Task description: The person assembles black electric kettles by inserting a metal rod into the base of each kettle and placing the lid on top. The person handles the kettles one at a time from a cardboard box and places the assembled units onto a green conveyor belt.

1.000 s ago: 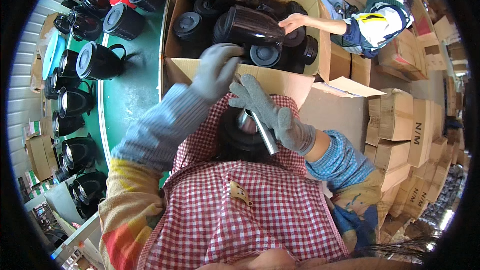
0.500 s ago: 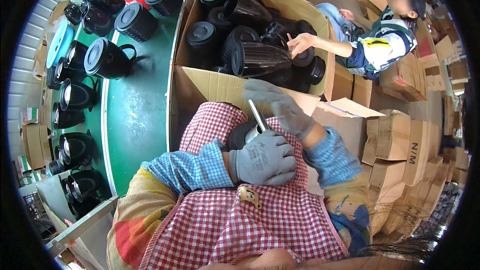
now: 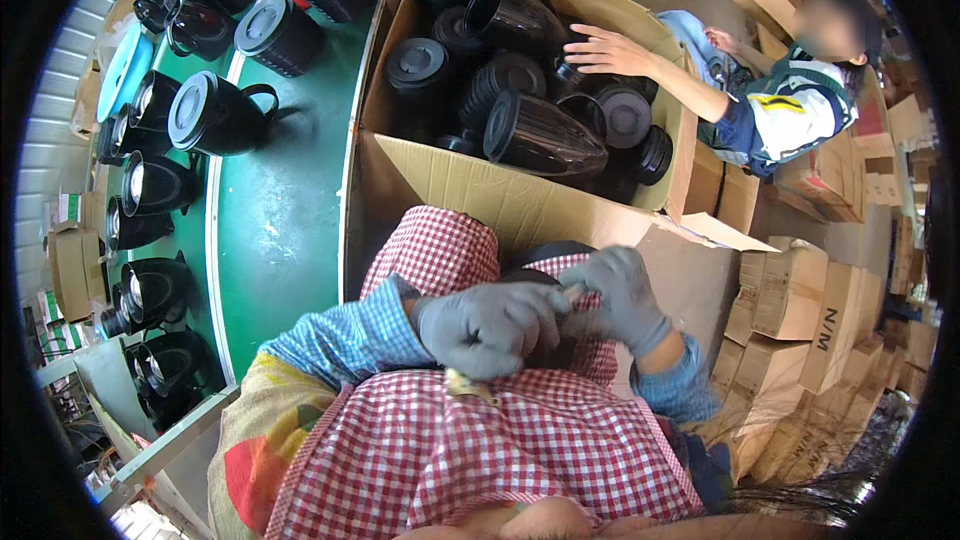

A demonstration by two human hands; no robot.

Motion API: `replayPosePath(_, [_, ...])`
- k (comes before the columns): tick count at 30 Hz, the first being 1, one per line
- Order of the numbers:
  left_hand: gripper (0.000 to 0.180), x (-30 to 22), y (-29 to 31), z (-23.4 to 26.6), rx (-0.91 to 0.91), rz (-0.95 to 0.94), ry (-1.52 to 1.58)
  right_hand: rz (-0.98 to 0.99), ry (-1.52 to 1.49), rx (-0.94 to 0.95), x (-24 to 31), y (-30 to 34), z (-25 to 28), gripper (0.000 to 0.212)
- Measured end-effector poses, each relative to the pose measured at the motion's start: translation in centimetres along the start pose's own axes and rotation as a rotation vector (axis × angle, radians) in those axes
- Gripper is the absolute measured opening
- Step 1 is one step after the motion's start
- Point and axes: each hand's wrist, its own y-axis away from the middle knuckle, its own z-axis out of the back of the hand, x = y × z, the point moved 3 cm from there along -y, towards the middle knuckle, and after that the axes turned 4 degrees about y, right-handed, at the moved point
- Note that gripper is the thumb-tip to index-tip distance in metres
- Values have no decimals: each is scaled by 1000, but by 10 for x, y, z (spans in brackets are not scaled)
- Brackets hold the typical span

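Observation:
Both my hands wear grey work gloves and meet above my lap. My left hand [image 3: 490, 325] is closed, its fingers curled over a dark thing mostly hidden beneath them. Fingertips of my right hand [image 3: 618, 302] pinch together against the left fingers; what lies between them is smeared and too small to name. Part of a black rounded object [image 3: 548, 254] shows between my knees, just beyond the hands. A red-and-white checked apron [image 3: 430, 450] covers my lap.
Ahead stands an open carton [image 3: 450, 180] of black jugs [image 3: 545, 135] and lids. A co-worker's hand [image 3: 610, 52] reaches over it. On my left, a green table [image 3: 280, 270] bears several black jugs. Stacked cartons [image 3: 790, 290] rise on the right.
My right hand has come down from beside the carton to my left hand. The shiny metal piece that stuck up from the left hand is now hidden. The co-worker's hand has moved farther back.

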Motion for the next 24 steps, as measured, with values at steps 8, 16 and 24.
replayPosePath(8, [55,-83,-28,-14,-138,1231,-625,61,-48,328,-14,-36,-2,65])
replayPosePath(16, [35,-17,-29,-1,52,1449,-769,-191,77,343,9,-16,-6,67])
replayPosePath(24, [48,-12,-31,18,403,1333,-861,-151,-53,677,1,-24,24,65])
